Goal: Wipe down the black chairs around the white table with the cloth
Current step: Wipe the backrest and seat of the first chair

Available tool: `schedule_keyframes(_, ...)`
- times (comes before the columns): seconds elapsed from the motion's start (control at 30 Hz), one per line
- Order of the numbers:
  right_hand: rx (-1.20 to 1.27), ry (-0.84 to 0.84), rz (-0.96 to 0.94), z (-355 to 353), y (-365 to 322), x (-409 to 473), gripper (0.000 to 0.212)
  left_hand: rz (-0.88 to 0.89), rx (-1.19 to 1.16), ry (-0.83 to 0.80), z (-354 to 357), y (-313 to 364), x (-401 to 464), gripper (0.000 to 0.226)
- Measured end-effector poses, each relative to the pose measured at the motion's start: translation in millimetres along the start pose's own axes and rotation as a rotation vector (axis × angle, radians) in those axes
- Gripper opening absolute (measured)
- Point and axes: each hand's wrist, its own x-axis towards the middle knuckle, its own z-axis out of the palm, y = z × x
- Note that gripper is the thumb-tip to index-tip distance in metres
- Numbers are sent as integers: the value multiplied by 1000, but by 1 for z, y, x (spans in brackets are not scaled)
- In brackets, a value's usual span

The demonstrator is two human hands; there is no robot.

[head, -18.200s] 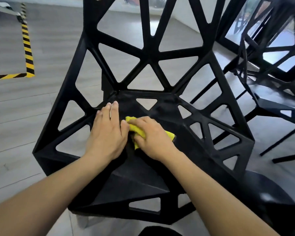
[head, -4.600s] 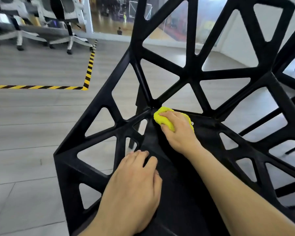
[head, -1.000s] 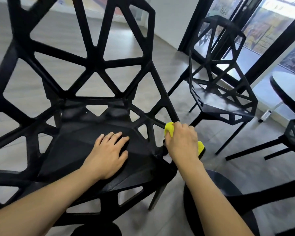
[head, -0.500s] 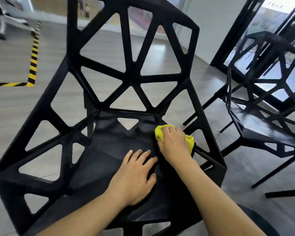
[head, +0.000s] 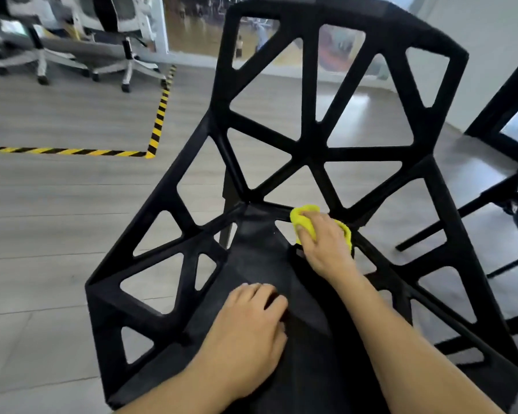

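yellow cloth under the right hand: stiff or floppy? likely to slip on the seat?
Likely floppy: the yellow cloth bunches into soft folds under the right hand. Probably light, since the fingers cover most of it. It may slide easily on the smooth black chair seat, so pressing down helps.

Our right hand (head: 326, 246) reaches forward, fingers curled in a grip on a wad; our left hand (head: 248, 333) lies palm-down, fingers bent.

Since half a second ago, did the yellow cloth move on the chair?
Yes. The yellow cloth under the right hand slid back along the black chair, from the seat's right edge to the joint where seat meets backrest.
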Motion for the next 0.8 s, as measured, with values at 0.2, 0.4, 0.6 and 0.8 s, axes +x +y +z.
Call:
schedule_keyframes(0.2, 267, -169, -242, 37, -84, -19, 36, 10, 107, -31, -24, -45, -46, 46)
schedule_keyframes(0.4, 110, -140, -319, 6, -41, -38, 39, -49, -39, -12, -31, -38, -45, 40)
schedule_keyframes(0.6, -123, 138, 162, 0, 2, -4, 40, -21, -7, -20, -30, -44, -39, 40)
schedule_keyframes(0.8, 176, -249, -352, 33, -78, -32, 42, 11, 19, -77, -27, -51, -36, 43)
